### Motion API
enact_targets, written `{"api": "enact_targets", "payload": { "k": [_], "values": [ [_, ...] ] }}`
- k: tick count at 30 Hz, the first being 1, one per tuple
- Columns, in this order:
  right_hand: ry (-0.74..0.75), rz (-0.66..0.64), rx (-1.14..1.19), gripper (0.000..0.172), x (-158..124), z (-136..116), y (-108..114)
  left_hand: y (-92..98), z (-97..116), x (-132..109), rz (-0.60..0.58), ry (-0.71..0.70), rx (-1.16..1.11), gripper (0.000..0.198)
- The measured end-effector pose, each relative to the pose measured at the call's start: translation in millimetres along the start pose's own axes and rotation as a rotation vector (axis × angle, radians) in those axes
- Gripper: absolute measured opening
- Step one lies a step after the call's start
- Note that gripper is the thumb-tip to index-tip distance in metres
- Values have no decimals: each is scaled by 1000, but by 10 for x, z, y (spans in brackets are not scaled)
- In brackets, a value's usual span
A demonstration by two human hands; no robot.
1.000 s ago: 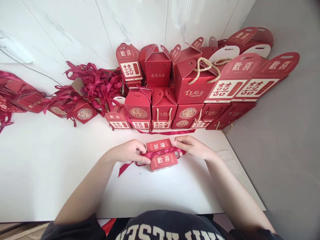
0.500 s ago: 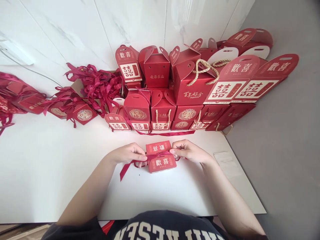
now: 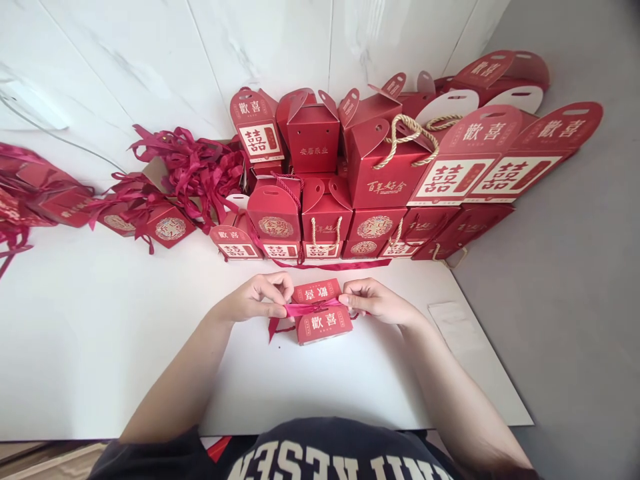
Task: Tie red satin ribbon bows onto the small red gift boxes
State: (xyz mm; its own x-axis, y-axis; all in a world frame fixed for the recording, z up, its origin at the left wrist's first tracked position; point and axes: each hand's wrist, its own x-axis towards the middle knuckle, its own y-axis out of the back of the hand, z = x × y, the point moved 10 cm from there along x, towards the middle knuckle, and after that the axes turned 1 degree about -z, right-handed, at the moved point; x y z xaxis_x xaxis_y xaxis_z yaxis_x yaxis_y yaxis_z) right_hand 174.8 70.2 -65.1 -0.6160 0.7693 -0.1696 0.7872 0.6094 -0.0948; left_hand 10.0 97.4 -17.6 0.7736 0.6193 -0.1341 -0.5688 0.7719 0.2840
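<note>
Ribbon-tied red boxes [image 3: 45,197] crowd the far left edge of our white table [image 3: 100,347]. Just right of them, a small box with a round emblem [image 3: 169,228] lies in front of a loose heap of dark red ribbons [image 3: 195,167]. Nearer to us, our left hand [image 3: 257,301] is closed in a pinch on one end of a red ribbon [image 3: 310,308], whose loose tail drops to the table just left of the box it crosses. That ribbon runs over the top of a small red box [image 3: 324,323] with gold characters, which sits on the table straight ahead of us, between both hands. Our right hand [image 3: 376,303] is closed too, its fingertips pinching the ribbon's other end at the box's right edge. Behind the small box, stacked red gift boxes [image 3: 325,217] stand against the wall, some with rope handles. Further right, two large flat red boxes [image 3: 500,170] lean at the table's far corner, a pale slip of paper [image 3: 453,325] lies near our right forearm, and grey floor [image 3: 575,300] fills the right side.
</note>
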Motion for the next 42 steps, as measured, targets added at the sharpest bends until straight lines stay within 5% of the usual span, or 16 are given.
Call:
{"api": "enact_targets", "payload": {
  "k": [5,11,16,24,26,32,35,42],
  "values": [
    [29,20,-21,44,-57,-118,-12,-199,-100,-37,-169,175,-80,43],
    [72,90,-171,43,-72,-227,-41,-177,-39,-10,90,278,109,38],
    [63,56,-211,44,-97,-234,-81,-206,64,26,133,189,238,41],
    [17,73,-285,42,-130,-152,36,-109,-99,38,230,181,200,40],
    [21,64,-223,43,-109,-115,44,-114,-142,34,170,209,108,40],
    [33,35,-155,41,-78,-81,33,-247,-94,-79,-264,178,-32,29],
    [29,5,-134,40,-88,-87,-1,-213,-52,-127,-320,113,4,27],
    [52,38,-148,39,-110,-166,17,-312,-246,-131,-347,271,-66,35]
  ]
}}
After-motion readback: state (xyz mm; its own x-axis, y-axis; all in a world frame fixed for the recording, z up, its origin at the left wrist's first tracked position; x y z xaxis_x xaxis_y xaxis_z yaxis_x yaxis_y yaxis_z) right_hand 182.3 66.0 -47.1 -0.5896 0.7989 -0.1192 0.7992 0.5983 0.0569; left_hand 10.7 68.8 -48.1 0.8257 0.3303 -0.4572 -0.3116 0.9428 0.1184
